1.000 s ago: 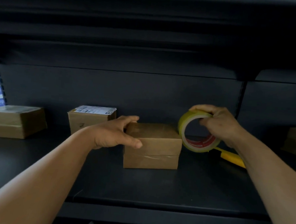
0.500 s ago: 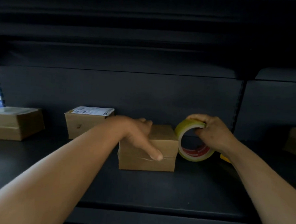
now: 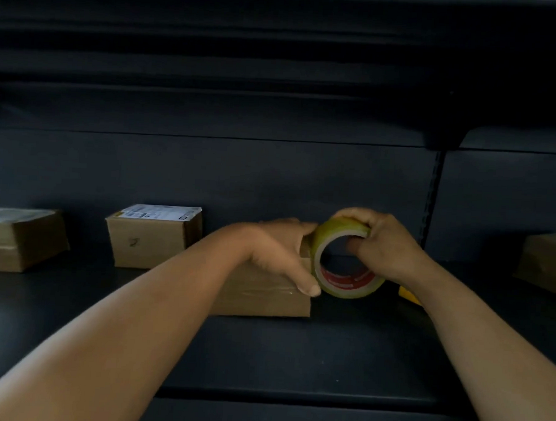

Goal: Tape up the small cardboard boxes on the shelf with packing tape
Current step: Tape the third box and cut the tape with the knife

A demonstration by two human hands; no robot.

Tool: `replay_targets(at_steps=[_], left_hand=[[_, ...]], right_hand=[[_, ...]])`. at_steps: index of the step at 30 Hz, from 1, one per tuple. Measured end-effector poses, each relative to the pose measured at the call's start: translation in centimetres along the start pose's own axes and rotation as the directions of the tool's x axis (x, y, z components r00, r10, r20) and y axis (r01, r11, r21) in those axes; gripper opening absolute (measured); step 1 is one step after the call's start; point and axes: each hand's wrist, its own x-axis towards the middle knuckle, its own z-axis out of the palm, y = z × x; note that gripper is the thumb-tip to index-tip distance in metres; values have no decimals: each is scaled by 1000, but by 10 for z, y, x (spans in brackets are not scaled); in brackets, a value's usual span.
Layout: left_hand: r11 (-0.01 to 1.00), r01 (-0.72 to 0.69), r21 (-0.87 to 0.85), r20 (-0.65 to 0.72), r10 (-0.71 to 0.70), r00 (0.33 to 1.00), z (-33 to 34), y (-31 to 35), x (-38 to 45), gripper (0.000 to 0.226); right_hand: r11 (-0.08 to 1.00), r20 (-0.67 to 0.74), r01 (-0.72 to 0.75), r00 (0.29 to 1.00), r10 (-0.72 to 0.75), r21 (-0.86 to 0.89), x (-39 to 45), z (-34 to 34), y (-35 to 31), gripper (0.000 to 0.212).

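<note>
A small brown cardboard box (image 3: pixel 265 298) sits mid-shelf, partly hidden by my left arm. My left hand (image 3: pixel 281 252) lies across its top and right end, thumb pressed down the front corner, fingers reaching the tape roll. The roll of yellowish packing tape (image 3: pixel 346 286) with a red-printed core stands on edge against the box's right side. My right hand (image 3: pixel 381 244) grips the roll's top, fingers hooked through its hole.
A second small box (image 3: pixel 149 242) with a white label stands behind to the left, and a flatter box (image 3: pixel 17 240) lies at far left. Another box (image 3: pixel 547 263) is at the right edge. A yellow tool (image 3: pixel 409 294) peeks out behind my right wrist. The dark shelf (image 3: pixel 262 354) has an upright post (image 3: pixel 432 199).
My right hand has brought the tape roll left, up against the box. My left hand slid rightward over the box top to its right end, meeting the roll.
</note>
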Motion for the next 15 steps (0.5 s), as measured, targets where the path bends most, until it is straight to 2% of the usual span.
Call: replay_targets(at_steps=[2,5,9,12,15], left_hand=[[999,-26,-33,-85,23,996,-5,-6,-5,105],[982,-99,-158,-188,69,980,-12,-13,-13,98],[916,-138,-376,-259,39,965,-16,-24,-21,110],[870,-153,-468,-301,6,954,-14,-31,-27,112],[847,-183,-500,-325,12,945,-14,-36,-32,112]], right_hand=[[996,-64,56,997,-52,73,0,-3,-10,47],[959,-185,131,979,-85,252,2,-8,-30,50],[827,-229,163,972,-43,538,6,-3,-45,39],[765,-270,196,962,-30,613,9,9,-50,38],[774,-309,225,950,-39,591,14,14,-58,41]])
